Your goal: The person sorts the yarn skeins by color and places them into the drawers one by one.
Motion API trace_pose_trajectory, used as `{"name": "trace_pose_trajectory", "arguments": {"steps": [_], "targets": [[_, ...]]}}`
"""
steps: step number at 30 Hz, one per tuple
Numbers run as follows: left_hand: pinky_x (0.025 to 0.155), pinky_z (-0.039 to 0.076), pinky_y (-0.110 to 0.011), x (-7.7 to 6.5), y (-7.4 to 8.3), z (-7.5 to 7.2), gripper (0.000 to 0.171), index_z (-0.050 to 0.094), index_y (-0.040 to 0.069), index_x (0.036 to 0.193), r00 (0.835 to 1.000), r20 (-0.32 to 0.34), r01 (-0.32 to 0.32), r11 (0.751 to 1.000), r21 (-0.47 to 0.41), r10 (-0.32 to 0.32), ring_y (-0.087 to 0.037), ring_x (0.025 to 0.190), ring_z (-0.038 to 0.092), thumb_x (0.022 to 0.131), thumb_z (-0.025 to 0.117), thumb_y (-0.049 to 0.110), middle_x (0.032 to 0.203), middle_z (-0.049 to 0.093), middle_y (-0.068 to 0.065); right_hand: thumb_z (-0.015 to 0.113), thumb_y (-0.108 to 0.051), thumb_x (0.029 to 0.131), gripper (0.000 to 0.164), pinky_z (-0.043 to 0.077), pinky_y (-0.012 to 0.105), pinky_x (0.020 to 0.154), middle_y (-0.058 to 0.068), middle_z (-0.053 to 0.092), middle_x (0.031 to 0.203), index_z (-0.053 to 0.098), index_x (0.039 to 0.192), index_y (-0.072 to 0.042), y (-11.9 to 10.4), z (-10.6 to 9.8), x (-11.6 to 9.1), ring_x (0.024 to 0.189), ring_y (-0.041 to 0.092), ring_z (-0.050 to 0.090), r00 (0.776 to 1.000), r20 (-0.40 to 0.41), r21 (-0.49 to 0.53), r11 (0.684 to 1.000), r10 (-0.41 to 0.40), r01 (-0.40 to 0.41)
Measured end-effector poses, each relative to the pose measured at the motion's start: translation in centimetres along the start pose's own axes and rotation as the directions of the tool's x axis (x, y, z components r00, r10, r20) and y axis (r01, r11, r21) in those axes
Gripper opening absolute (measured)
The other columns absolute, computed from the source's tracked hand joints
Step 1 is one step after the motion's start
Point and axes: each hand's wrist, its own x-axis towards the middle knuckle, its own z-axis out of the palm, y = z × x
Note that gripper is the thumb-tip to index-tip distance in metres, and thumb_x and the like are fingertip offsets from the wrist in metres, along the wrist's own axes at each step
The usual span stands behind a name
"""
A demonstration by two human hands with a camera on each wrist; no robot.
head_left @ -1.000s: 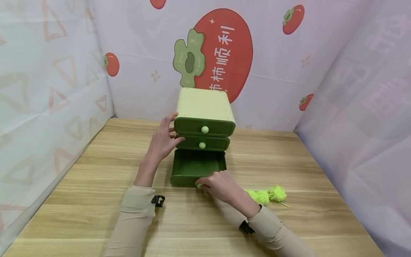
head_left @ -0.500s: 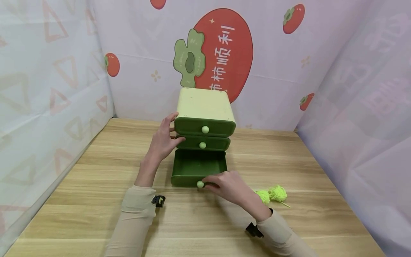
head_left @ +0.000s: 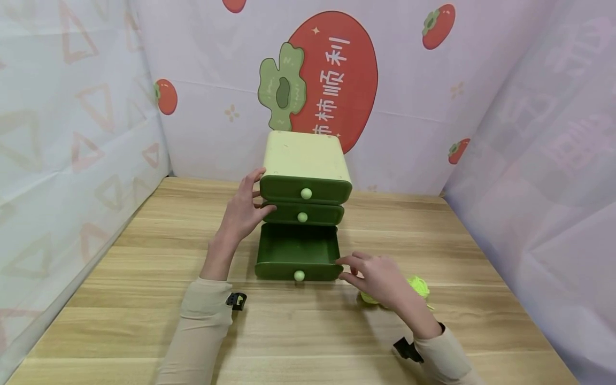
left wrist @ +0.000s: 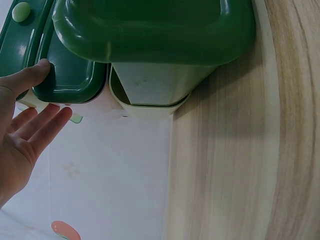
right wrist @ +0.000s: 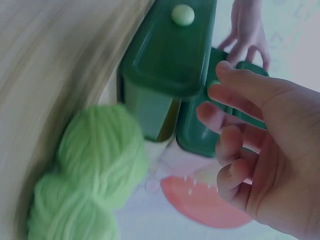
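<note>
A small cream cabinet (head_left: 306,155) with green drawers stands on the table. Its bottom drawer (head_left: 298,246) is pulled out, and the inside visible from above is bare. My left hand (head_left: 240,211) rests at the cabinet's left side, thumb on the front of the middle drawer (left wrist: 67,75), fingers fairly straight along the side. My right hand (head_left: 377,275) is by the right front corner of the bottom drawer, fingers loosely bent and holding nothing; whether a fingertip touches the corner I cannot tell. Behind that hand lie neon-yellow yarn balls (right wrist: 102,150), partly hidden in the head view.
The wooden table (head_left: 144,299) meets printed cloth walls at the left, back and right. A light green round knob (head_left: 299,276) sticks out from the bottom drawer's front. The top drawer (head_left: 284,189) is shut.
My right hand has let go of the bottom drawer's knob and moved right, to the drawer's corner and in front of the yarn. The left hand and the drawer have stayed in place.
</note>
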Motion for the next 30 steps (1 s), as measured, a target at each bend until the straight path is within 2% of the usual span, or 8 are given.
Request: {"name": "trace_pose_trajectory", "arguments": {"steps": [5,9,15,24,30], "targets": [[0.083,0.061,-0.044,0.0,0.1,0.0,0.090,0.024,0.028,0.154,1.000,-0.001,-0.003,1.000,-0.001,0.003,-0.036,0.118,0.064,0.085,0.079,0.009,0.153,0.037,-0.013,0.077,-0.039,0.085,0.030,0.026,0.016,0.042,-0.010,0.061,0.077,0.074,0.110,-0.023,1.3,-0.5,-1.6,0.051,-0.003,0.042,0.996,0.026,-0.038,0.995,0.088,-0.087],[0.083,0.061,-0.044,0.0,0.2,0.0,0.090,0.024,0.028,0.154,1.000,-0.002,-0.005,1.000,-0.003,0.005,-0.037,0.118,0.064,0.085,0.079,0.009,0.153,0.037,-0.013,0.076,-0.040,0.086,0.032,0.028,0.018,0.043,-0.008,0.060,0.081,0.074,0.113,-0.022,2.3,-0.6,-2.9,0.050,-0.002,0.039,0.984,0.061,-0.038,0.986,0.167,-0.165],[0.083,0.061,-0.043,-0.1,0.1,0.0,0.091,0.024,0.028,0.154,1.000,-0.006,-0.011,1.000,0.001,0.011,-0.038,0.116,0.064,0.085,0.079,0.008,0.153,0.037,-0.013,0.073,-0.044,0.087,0.042,0.034,0.022,0.046,-0.002,0.061,0.091,0.071,0.119,-0.018,3.5,-1.0,-4.6,0.056,0.001,0.046,0.943,0.160,-0.020,0.956,0.292,-0.293],[0.083,0.061,-0.044,-0.2,0.1,-0.1,0.090,0.024,0.028,0.154,1.000,-0.003,-0.004,1.000,0.001,0.004,-0.038,0.117,0.064,0.085,0.079,0.009,0.152,0.037,-0.013,0.073,-0.049,0.085,0.055,0.036,0.028,0.048,0.002,0.058,0.105,0.065,0.129,-0.018,4.2,-1.5,-6.1,0.062,0.007,0.048,0.861,0.317,-0.007,0.908,0.399,-0.418],[0.084,0.060,-0.045,-0.2,0.1,-0.1,0.091,0.022,0.029,0.155,1.000,0.004,-0.001,1.000,-0.005,0.001,-0.039,0.118,0.063,0.086,0.078,0.009,0.153,0.036,-0.013,0.072,-0.054,0.084,0.056,0.044,0.032,0.053,0.003,0.062,0.112,0.065,0.128,-0.020,4.7,-1.3,-6.7,0.077,0.012,0.061,0.845,0.346,0.022,0.897,0.408,-0.442]]}}
